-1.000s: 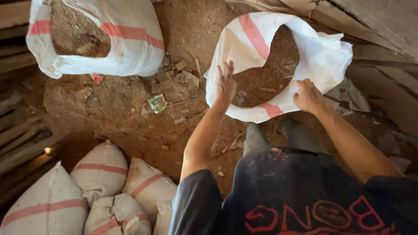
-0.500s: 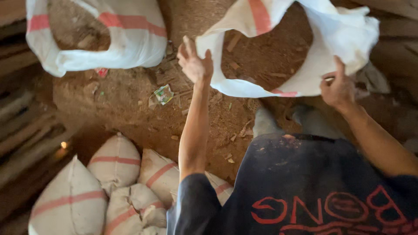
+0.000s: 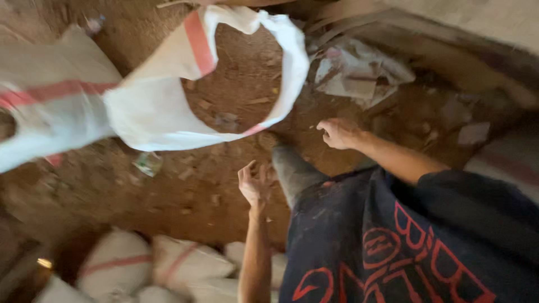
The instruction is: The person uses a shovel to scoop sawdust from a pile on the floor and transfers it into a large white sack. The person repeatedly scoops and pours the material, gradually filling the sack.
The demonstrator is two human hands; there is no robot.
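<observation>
Both our hands are empty, fingers spread: left hand (image 3: 255, 182) and right hand (image 3: 338, 133) just below the floppy white woven sack with red stripe (image 3: 168, 112), over crumbly brown dirt floor (image 3: 185, 191).

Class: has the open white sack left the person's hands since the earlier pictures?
Yes. The open white sack is now clear of both hands, leftward beside the other sack.

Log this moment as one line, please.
left hand: open, empty | right hand: open, empty | white sack: mouth open, apart from both hands | filled sacks: below
</observation>
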